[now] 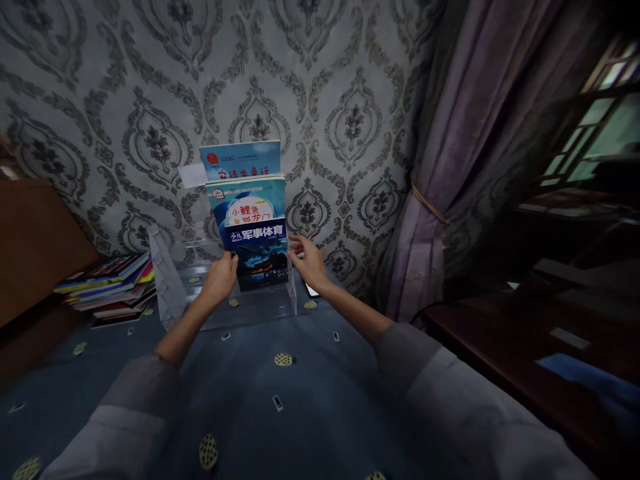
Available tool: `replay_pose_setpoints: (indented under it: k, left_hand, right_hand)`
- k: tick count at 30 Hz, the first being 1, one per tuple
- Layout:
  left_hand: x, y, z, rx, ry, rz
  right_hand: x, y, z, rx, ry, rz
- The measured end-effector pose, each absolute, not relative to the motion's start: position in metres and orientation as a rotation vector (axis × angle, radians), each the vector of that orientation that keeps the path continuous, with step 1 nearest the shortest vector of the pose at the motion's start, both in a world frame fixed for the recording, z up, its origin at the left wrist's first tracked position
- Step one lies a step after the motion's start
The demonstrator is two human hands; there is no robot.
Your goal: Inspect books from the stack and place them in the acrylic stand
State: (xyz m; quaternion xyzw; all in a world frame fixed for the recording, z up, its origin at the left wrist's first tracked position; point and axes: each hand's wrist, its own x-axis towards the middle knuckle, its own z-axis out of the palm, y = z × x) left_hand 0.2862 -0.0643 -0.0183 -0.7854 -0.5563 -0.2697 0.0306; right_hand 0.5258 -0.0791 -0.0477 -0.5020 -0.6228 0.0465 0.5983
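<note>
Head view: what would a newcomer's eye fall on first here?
Probably three book covers, stepped one behind another on the clear stand near the middle, with the left hand at the front book's left edge and the right hand by its right. Next comes the ornate wallpaper behind them. Then the purple curtain to the right, gathered by a gold tie.

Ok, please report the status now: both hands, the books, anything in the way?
Left hand at left edge of front book; right hand by its right edge. Two blue books standing behind, in clear stand. Nothing obviously blocking.
</note>
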Motion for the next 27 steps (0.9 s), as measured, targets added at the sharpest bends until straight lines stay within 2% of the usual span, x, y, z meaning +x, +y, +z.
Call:
replay_pose_setpoints:
  k: [9,27]
  left_hand:
    - [0.292,-0.08,-0.005,-2.292,-1.803,-0.56]
    - [0.29,-0.089,0.003,-2.236,-1.819,-0.436]
  right_hand:
    - [0.518,-0.078,-0.034,-1.108,-1.44,0.048]
    - [0.518,-0.08,-0.036,-1.125,-1.434,0.056]
